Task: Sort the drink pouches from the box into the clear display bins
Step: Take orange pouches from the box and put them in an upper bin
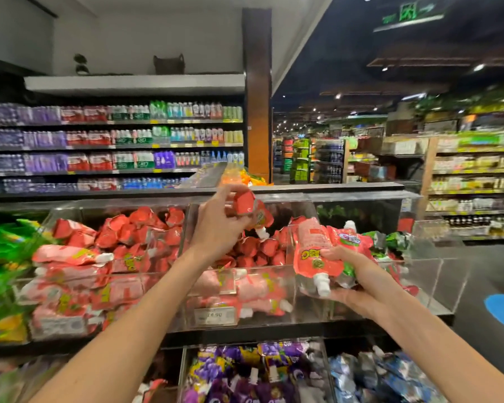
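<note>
My left hand (217, 221) grips a red drink pouch (252, 209) with its white spout pointing down, held above the middle clear bin (239, 270), which is piled with red pouches. My right hand (348, 274) holds a bundle of pouches (317, 251), pink-red ones and a green one, over the front edge of the right clear bin (437, 274). That bin holds a few green and red pouches (390, 239). The left clear bin (79, 279) is also full of red pouches. The box is not in view.
Green pouches (3, 251) fill a bin at far left. Lower bins hold purple pouches (245, 373) and blue pouches (384, 376). A price tag (214, 315) sits on the middle bin's front. Bottled-drink shelves (114, 146) stand behind, and an aisle runs to the right.
</note>
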